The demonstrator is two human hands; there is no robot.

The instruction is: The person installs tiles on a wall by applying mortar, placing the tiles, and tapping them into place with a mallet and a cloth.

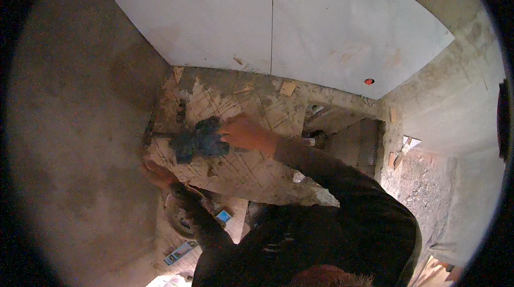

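Down low, the right hand [243,133] grips a dark blue rag [199,140] against the scratched slab [246,169]; the left hand [157,173] clasps the slab's edge. Blue packets [180,252] lie on the floor below.

floor [241,217] — dusty, bare | tile [235,148] — scored, lying flat | blue packets [180,252]

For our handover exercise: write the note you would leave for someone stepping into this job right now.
Right hand: pressing a dark sponge onto the scored, mortar-smeared slab.
Left hand: at the slab's left edge, grip unclear.
Bucket sits below the slab.
Done: two pale wall tiles up behind the slab.
Left: slab looks dirty; side walls bare.
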